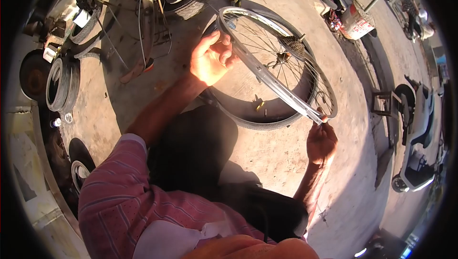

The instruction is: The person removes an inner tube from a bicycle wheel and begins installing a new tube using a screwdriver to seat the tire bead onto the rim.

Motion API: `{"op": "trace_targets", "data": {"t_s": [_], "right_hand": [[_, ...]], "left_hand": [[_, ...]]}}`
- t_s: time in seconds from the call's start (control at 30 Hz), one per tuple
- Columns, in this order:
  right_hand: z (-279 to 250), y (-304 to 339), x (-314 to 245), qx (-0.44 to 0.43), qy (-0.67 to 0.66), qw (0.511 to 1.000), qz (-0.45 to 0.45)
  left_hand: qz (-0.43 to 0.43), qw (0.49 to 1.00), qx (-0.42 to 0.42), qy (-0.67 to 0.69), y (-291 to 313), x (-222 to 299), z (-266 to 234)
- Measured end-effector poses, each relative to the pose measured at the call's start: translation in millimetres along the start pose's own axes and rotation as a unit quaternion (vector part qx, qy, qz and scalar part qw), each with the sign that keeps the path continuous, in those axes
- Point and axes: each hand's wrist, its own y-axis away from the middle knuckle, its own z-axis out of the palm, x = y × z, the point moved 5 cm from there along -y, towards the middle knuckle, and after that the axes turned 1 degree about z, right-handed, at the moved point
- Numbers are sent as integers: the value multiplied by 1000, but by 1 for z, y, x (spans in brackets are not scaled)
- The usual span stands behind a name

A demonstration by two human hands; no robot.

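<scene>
A silver bicycle wheel (269,83) with thin spokes is tilted in front of me, held off the floor on its near side. Its cassette of sprockets (292,46) is on the far side of the hub. My right hand (322,143) grips the rim at its near right end, fingers closed around it. Beside the rim's left edge is my left hand (212,61), brightly sunlit, with half-curled fingers apart and the tips close to the metal; whether they touch it is unclear. Beneath the wheel lies a black bicycle tyre (255,124) flat on the concrete.
A small yellow object (260,105) lies inside the tyre. Upper left stands a bicycle frame (145,30) near another wheel (188,6). Several tyres (59,84) stack at left. On the right are a whitish bucket (355,22), a small stool (385,104) and a parked scooter (420,130).
</scene>
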Motion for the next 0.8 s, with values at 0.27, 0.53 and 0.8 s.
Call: {"op": "trace_targets", "data": {"t_s": [0.27,0.53,0.8], "right_hand": [[93,40,31,81,817,517,-244],[45,37,18,72,328,937,-98],[47,39,31,23,-15,999,17]], "left_hand": [[-16,999,33,14,-7,-7,17],[-10,1000,10,13,-5,-14,26],[2,999,-38,3,-1,-21,31]]}}
